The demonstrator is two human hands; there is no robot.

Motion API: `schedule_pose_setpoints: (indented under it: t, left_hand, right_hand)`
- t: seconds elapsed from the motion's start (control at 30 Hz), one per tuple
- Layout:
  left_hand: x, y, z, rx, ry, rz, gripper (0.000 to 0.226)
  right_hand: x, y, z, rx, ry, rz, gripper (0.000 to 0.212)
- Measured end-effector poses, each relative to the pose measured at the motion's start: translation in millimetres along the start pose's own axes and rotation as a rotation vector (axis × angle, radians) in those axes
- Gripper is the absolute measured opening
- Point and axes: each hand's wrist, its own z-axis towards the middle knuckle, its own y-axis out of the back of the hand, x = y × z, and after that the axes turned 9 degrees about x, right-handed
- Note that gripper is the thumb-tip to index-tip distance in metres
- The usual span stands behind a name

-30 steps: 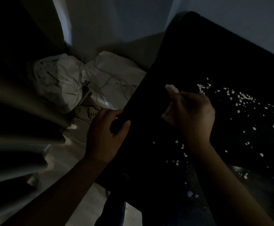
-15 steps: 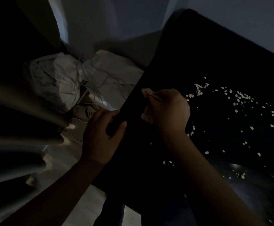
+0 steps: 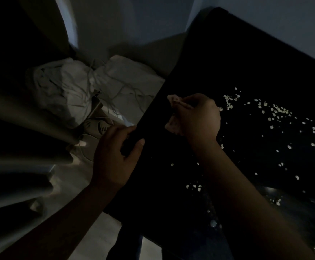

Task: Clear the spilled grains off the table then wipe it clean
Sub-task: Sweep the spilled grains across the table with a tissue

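Note:
The scene is very dark. Pale spilled grains (image 3: pixel 276 111) lie scattered over the right half of a black table (image 3: pixel 218 53), with a few more near its front part. My right hand (image 3: pixel 198 115) grips a small pinkish cloth (image 3: pixel 172 124) on the table top close to its left edge, just left of the grains. My left hand (image 3: pixel 115 156) is curled over the table's left edge, thumb on top and fingers under the rim.
Left of the table, on the floor, lie crumpled white bags (image 3: pixel 74 87) with loose cords and a pair of light shoes (image 3: pixel 98 128). Dark curtain folds (image 3: pixel 12 128) fill the left side. A pale wall (image 3: pixel 134 21) stands behind.
My right hand with the cloth has swept leftward across the table, from beside the grains toward the left edge. The left hand has kept its hold on the edge.

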Motion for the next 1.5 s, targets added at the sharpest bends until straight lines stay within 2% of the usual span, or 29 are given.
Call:
schedule_pose_setpoints:
  t: [0.13,0.3,0.4,0.47,0.57,0.63,0.9,1.27,1.5]
  left_hand:
    - [-0.1,-0.2,-0.4,-0.016,-0.011,-0.002,0.042]
    - [-0.1,-0.9,-0.1,-0.026,-0.013,0.005,0.044]
    - [1.6,-1.3,0.5,-0.027,-0.018,0.021,0.042]
    - [2.6,-1.6,0.9,-0.029,-0.02,0.025,0.042]
    - [2.2,-1.1,2.1,-0.026,-0.024,0.017,0.041]
    - [2.3,-0.6,2.2,-0.019,-0.037,0.031,0.041]
    - [1.7,1.0,0.3,0.003,-0.001,-0.016,0.041]
    - [0.8,0.9,0.4,0.021,0.037,-0.066,0.051]
    - [3.1,-0.3,-0.1,-0.011,-0.017,-0.008,0.038]
  right_hand:
    - [7.4,2.5,24.9,-0.058,-0.089,0.047,0.035]
    - [-15.1,24.0,21.7,-0.172,-0.083,0.101,0.04]
    - [-27.7,35.9,-20.5,-0.092,0.007,0.196,0.037]
    - [-31.3,39.1,-50.0,-0.056,0.1,0.121,0.035]
    - [-27.8,33.5,-82.1,-0.015,0.27,0.056,0.013]
    - [-21.4,22.1,-88.4,-0.025,0.298,0.068,0.009]
    - [4.5,2.2,-19.4,-0.19,0.178,-0.009,0.029]
    - [2.7,0.5,2.7,-0.052,0.053,-0.014,0.027]
    - [14.9,8.5,11.4,0.004,-0.107,0.063,0.029]
